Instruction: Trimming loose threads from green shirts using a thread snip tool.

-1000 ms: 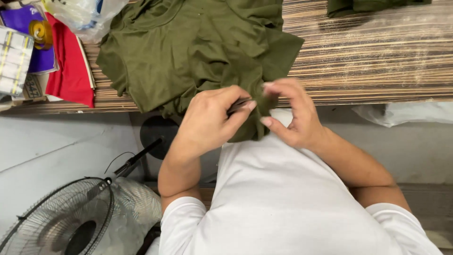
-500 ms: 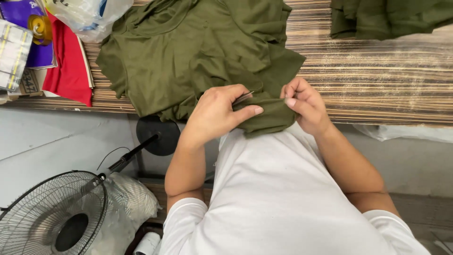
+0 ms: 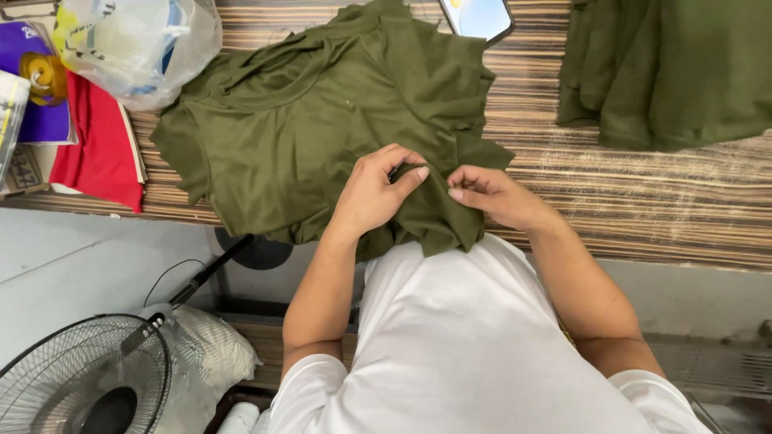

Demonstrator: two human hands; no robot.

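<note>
- My left hand (image 3: 376, 191) was curled nearly closed, thumb and forefinger pinching a small dark thing against the olive-green shirt (image 3: 322, 137); what the dark thing was I could not make out, as my fingers covered most of it.
- My right hand (image 3: 490, 195) lay just beside the left, fingers drawn together and narrow, the fingertips pressing a fold of the same shirt near its lower edge. Whether it truly gripped the cloth or only rested on it, I could not tell.
- The shirt lay spread and rumpled on the striped wood-grain counter (image 3: 643, 201), its lower part hanging over the near edge against my white T-shirt (image 3: 474, 337).
- A second heap of olive-green cloth (image 3: 667, 72) sat at the far right of the counter, well apart from my hands and cut off by the top and right border.
- A phone (image 3: 478, 16) lay at the top edge beyond the shirt, only its lower part showing.
- A clear plastic bag (image 3: 137, 48) rested at the shirt's upper left corner, touching it; its contents were blurred.
- A red fabric piece (image 3: 100, 149) and a purple package (image 3: 36, 88) lay left of the shirt, partly cut off.
- A standing fan (image 3: 80, 378) stood on the floor below the counter at lower left, its cage cropped by the border.
</note>
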